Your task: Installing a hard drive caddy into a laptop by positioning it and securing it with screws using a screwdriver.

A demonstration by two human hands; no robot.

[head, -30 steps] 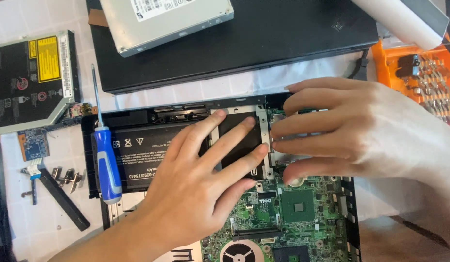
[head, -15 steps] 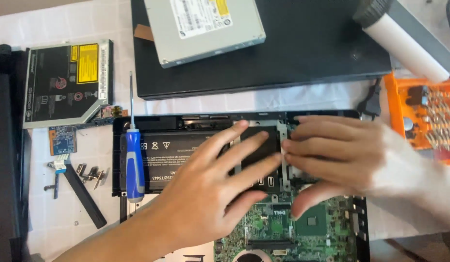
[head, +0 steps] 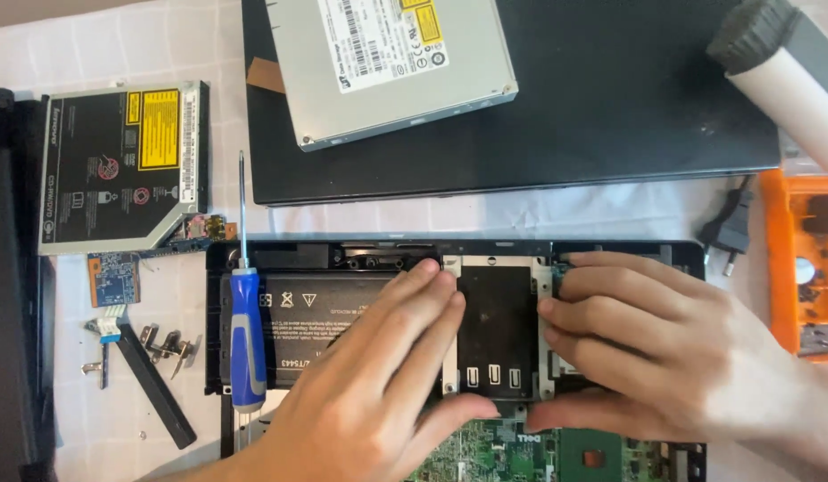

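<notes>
Two optical drives [head: 391, 62], one screwdriver [head: 247, 335]

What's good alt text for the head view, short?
Both hands press on a black hard drive in a metal caddy inside an opened laptop base: left hand on its left edge, right hand on its right. A blue-handled screwdriver lies on the battery; two optical drives sit above.
</notes>
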